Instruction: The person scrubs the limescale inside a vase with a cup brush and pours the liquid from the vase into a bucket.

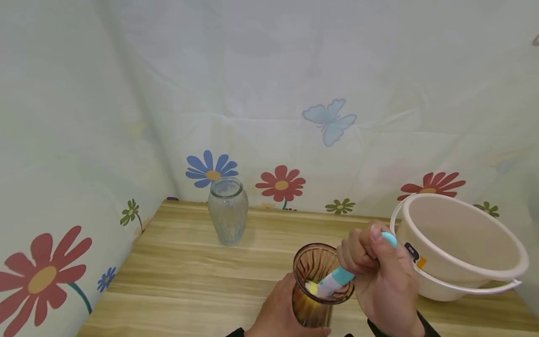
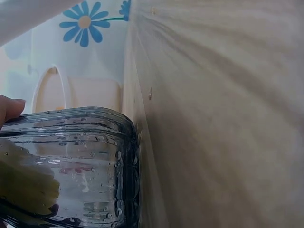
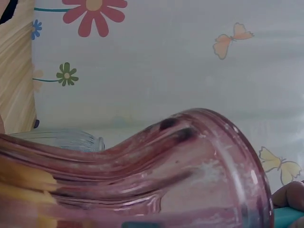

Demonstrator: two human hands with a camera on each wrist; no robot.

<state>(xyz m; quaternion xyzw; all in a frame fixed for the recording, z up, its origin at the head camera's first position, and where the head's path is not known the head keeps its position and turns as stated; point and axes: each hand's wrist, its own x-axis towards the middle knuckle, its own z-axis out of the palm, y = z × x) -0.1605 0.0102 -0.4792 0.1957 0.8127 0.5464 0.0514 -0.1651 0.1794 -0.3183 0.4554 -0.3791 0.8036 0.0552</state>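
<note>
In the head view, my left hand (image 1: 275,311) grips a brown ribbed glass vase (image 1: 309,313) around its side, low in front of me. My right hand (image 1: 385,274) is curled round the teal and white handle of a cleaning brush (image 1: 337,280), which slants down through the vase's flared mouth. Inside, the brush's yellow sponge head (image 3: 28,183) shows through the glass in the right wrist view. The left wrist view has the thick vase base (image 2: 99,175) close up, wet with droplets. The vase hides part of my left hand's fingers.
A clear glass vase (image 1: 229,215) stands upright at the back of the wooden table (image 1: 189,281). To the right is a cream bucket (image 1: 463,243) with a white handle, close to my right hand. A flower-print curtain (image 1: 261,93) hangs behind and at the sides.
</note>
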